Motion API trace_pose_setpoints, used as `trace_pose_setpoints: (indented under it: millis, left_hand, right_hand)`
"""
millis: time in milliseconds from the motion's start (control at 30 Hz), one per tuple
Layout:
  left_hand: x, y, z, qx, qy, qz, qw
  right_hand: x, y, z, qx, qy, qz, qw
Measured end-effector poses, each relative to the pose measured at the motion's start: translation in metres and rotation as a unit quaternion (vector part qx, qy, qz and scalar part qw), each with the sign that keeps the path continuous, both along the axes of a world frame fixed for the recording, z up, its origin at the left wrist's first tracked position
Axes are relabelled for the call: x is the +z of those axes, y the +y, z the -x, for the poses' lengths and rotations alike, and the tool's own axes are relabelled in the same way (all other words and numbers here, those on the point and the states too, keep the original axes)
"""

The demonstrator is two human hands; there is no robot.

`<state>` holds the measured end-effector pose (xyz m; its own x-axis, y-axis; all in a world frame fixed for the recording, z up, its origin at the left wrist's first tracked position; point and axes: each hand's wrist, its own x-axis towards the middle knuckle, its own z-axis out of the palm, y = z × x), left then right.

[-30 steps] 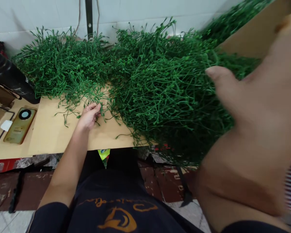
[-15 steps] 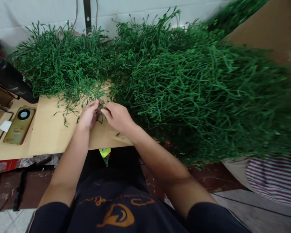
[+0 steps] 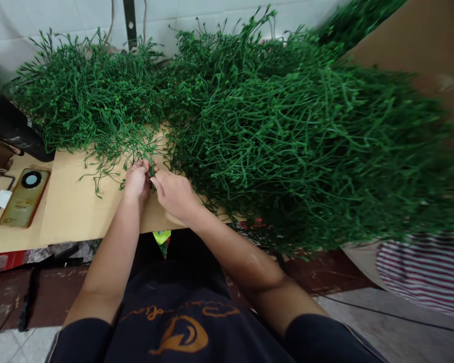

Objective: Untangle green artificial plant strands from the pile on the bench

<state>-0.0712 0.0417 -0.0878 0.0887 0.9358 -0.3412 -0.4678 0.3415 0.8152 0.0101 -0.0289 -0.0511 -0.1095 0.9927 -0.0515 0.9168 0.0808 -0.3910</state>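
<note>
My left hand (image 3: pixel 137 180) is closed on a green plastic stem (image 3: pixel 152 167) above the tan board (image 3: pixel 75 201). Close beside it on the right, my right hand (image 3: pixel 174 192) pinches the same stem low down, its thumb near the left fingertips. Thin loose green stems (image 3: pixel 109 156) lie on the board just beyond and left of my hands. A large heap of green stems (image 3: pixel 280 136) rises right of my right hand, and a smaller heap (image 3: pixel 94 91) spreads behind.
A phone in a yellowish case (image 3: pixel 24 197) lies at the left, below a black cylinder (image 3: pixel 15 123). Brown cardboard (image 3: pixel 419 55) stands at the back right. A person's striped clothing (image 3: pixel 423 272) shows at the lower right.
The hands have come closer together, and a green stem now stands out between their fingertips. The whole view has shifted slightly.
</note>
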Motion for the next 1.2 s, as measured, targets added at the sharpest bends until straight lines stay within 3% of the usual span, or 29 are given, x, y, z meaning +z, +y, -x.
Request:
trace_pose_setpoints:
  millis: [133,267,400,500,733,900,1000,1100,1200]
  left_hand:
    - [0.004,0.003,0.003,-0.002,0.0,0.021,1.0]
    - [-0.001,0.005,0.01,-0.057,0.041,-0.065,0.995]
    - [-0.008,0.0,0.014,-0.078,0.085,-0.11,0.987]
    - [-0.006,-0.002,0.015,-0.08,0.077,-0.103,0.989]
    - [0.004,0.001,0.008,-0.03,0.01,-0.028,0.999]
    - [0.008,0.003,0.001,0.034,-0.036,-0.007,0.999]
    - [0.015,0.006,0.003,0.059,-0.048,0.041,0.996]
    - [0.019,0.009,0.009,0.059,-0.062,0.055,0.995]
    - [0.017,0.01,0.015,0.055,-0.048,0.037,0.997]
  right_hand:
    - [0.0,0.002,-0.018,0.003,0.064,-0.061,0.996]
    - [0.001,0.018,-0.035,-0.065,0.123,-0.146,0.979]
    - [-0.006,0.036,-0.032,-0.023,0.177,-0.131,0.975]
    - [-0.011,0.039,-0.027,-0.028,0.197,-0.181,0.963]
    - [-0.019,0.022,-0.025,0.003,0.285,-0.255,0.924]
    - [-0.025,0.008,-0.013,0.071,0.263,-0.275,0.922]
    - [-0.017,-0.009,-0.005,0.128,0.24,-0.269,0.924]
    - [0.002,-0.026,-0.007,0.202,0.222,-0.295,0.907]
    - [0.023,-0.028,-0.039,0.144,0.19,-0.37,0.898]
